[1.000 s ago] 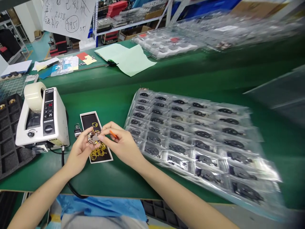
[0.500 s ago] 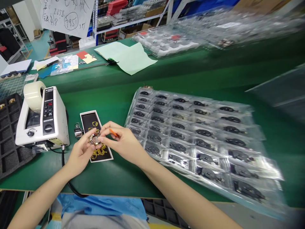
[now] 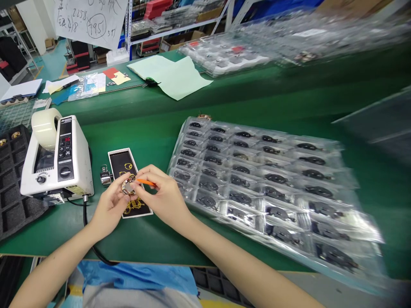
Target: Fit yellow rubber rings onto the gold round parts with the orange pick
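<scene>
My left hand [image 3: 111,205] is closed, its thumb and fingers pinching a small round metal ring-shaped part [image 3: 128,187] that looks like a watch case. Between the fingers of my right hand [image 3: 162,194] is a thin orange stick-like tool [image 3: 146,182], its left end at the ring part. What the tool's tip touches is too small to make out. Beneath both hands lies a white-rimmed black tray [image 3: 119,159] with several thin yellow ring pieces [image 3: 133,208] in it. Left of the tray stands a small shiny metal block [image 3: 105,176].
A white tape dispenser [image 3: 75,158] with a tape roll stands at left, beside a black compartment tray [image 3: 14,184]. To the right, a large clear tray [image 3: 189,205] holds many bagged black parts. Green paper [image 3: 180,79] lies at the back, near stacked clear trays [image 3: 224,60].
The orange tool has swung round in my right hand and now lies nearly level, pointing left to the ring part. My left hand keeps its hold almost unmoved.
</scene>
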Demonstrator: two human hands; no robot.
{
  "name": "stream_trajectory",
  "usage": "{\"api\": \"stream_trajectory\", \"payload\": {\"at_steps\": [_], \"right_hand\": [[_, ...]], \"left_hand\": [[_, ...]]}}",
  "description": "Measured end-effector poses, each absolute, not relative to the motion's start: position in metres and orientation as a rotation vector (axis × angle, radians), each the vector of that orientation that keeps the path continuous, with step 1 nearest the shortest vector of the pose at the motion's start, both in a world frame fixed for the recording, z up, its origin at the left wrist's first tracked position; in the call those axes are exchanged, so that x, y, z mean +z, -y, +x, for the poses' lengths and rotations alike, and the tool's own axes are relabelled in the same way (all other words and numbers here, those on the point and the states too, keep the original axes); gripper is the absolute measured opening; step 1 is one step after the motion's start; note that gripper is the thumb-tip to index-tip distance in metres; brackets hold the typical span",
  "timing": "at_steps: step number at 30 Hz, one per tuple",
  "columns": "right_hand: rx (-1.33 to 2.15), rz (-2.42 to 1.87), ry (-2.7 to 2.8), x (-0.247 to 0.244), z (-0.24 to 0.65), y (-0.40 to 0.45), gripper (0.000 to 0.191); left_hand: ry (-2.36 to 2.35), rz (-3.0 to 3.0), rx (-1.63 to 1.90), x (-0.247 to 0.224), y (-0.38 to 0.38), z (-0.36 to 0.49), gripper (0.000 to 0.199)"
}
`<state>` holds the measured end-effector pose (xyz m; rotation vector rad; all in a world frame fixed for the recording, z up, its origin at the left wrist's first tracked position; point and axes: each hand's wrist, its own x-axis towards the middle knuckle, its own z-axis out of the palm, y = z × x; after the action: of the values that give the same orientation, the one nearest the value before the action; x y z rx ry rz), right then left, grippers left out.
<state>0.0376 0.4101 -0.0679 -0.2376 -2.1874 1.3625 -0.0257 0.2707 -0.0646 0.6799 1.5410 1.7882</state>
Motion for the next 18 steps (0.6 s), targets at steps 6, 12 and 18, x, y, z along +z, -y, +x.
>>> {"api": "stream_trajectory", "payload": {"at_steps": [6,12,18], "right_hand": [[1.216,-0.211,2.196,-0.072,0.037,-0.404,0.014],[0.935,-0.188,2.245,-0.078,0.039,-0.396,0.010],[1.138,-0.166,2.275,-0.074,0.038,-0.401,0.002]], "left_hand": [[-1.575,0.601,1.827,-0.067,-0.273,-0.024,0.043],[-1.746,0.490,1.961,-0.069,-0.278,-0.022,0.028],[-1.642,0.429,1.995,-0.065,-0.279,-0.021,0.032]]}}
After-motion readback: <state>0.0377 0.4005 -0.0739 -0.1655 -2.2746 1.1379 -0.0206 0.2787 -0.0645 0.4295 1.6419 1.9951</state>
